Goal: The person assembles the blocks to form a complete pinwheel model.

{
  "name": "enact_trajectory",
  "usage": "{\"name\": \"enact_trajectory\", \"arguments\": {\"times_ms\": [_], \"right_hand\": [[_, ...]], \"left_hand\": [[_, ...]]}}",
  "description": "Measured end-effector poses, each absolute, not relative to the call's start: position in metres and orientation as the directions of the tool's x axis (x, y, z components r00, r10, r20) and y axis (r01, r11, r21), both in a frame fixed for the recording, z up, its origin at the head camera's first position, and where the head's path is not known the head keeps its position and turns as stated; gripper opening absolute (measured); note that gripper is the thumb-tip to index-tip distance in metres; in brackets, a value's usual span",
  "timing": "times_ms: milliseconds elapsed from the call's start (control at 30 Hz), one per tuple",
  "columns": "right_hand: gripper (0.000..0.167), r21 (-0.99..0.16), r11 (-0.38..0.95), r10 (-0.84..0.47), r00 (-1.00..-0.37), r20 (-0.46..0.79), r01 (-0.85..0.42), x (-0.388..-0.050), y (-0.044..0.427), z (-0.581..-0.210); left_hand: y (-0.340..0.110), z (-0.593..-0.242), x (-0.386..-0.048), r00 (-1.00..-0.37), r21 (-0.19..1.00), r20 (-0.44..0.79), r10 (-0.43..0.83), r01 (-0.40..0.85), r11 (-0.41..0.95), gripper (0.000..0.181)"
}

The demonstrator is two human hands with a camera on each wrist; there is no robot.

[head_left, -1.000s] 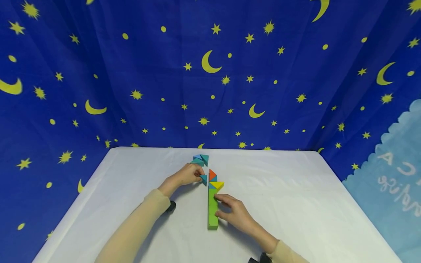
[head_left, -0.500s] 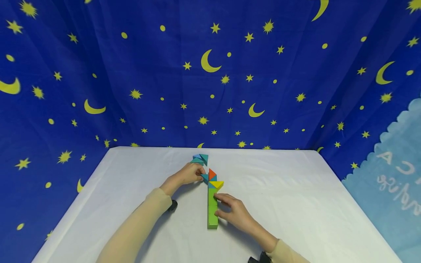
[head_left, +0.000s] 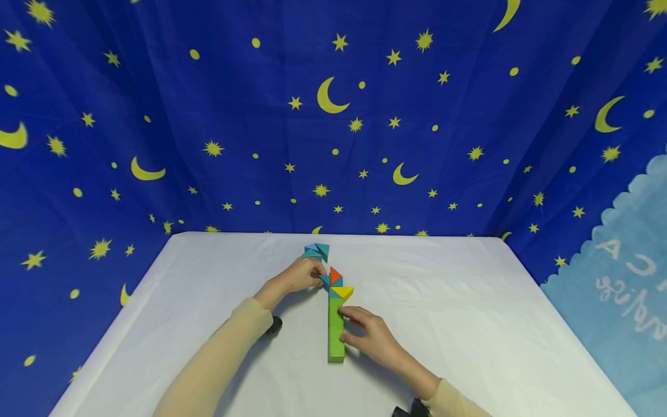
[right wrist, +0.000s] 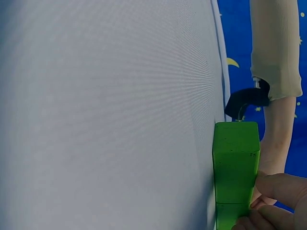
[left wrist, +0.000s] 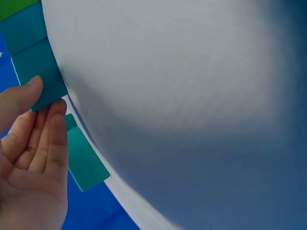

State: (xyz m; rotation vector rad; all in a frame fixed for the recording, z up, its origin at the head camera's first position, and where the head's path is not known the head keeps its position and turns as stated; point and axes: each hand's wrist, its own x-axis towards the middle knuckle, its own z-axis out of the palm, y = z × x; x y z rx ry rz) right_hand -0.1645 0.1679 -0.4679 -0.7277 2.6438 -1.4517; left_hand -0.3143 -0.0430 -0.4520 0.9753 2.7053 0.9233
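In the head view, a column of green blocks (head_left: 336, 333) lies on the white table, with triangular blocks at its far end. Among those are an orange triangular block (head_left: 335, 277), a yellow triangular block (head_left: 344, 291) and blue pieces against them. My left hand (head_left: 301, 275) pinches a blue triangular block (left wrist: 41, 69) between thumb and fingertips, and it touches the left side of this cluster. My right hand (head_left: 376, 337) rests its thumb and fingertips along the right side of the green column, as the right wrist view also shows.
Several loose teal and blue triangular blocks (head_left: 315, 252) lie just beyond my left hand, near the table's far edge. A white cloth (head_left: 443, 313) covers the table. Blue curtains (head_left: 234, 116) with stars and moons stand behind it and at both sides.
My left hand has brought the blue triangular block slightly right, from a gap beside the cluster to contact with it. The right hand stays at the green column.
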Motion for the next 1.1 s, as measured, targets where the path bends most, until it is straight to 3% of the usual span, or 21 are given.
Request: {"name": "enact_trajectory", "arguments": {"times_ms": [233,433,733,933,1100], "right_hand": [[0.053,-0.796,0.465,-0.416,-0.889,0.191,-0.389,-0.164,0.167,-0.468],[0.053,-0.788,0.477,-0.409,-0.892,0.192,-0.389,-0.165,0.167,-0.467],[0.054,-0.791,0.495,-0.394,-0.904,0.165,-0.359,-0.166,0.169,-0.466],[0.054,-0.797,0.488,-0.401,-0.903,0.156,-0.355,-0.166,0.169,-0.467],[0.054,-0.804,0.479,-0.405,-0.901,0.153,-0.352,-0.165,0.168,-0.467]], "left_hand": [[-0.045,-0.452,-0.315,-0.772,0.588,0.113,0.625,0.559,0.584,0.014],[-0.054,-0.441,-0.317,-0.794,0.649,0.074,0.603,0.498,0.576,0.019],[-0.071,-0.433,-0.331,-0.906,0.729,0.186,0.38,0.387,0.565,0.022],[-0.072,-0.439,-0.338,-0.947,0.758,0.177,0.267,0.304,0.576,0.03],[-0.07,-0.445,-0.341,-0.963,0.709,0.143,0.23,0.262,0.655,0.029]]}}
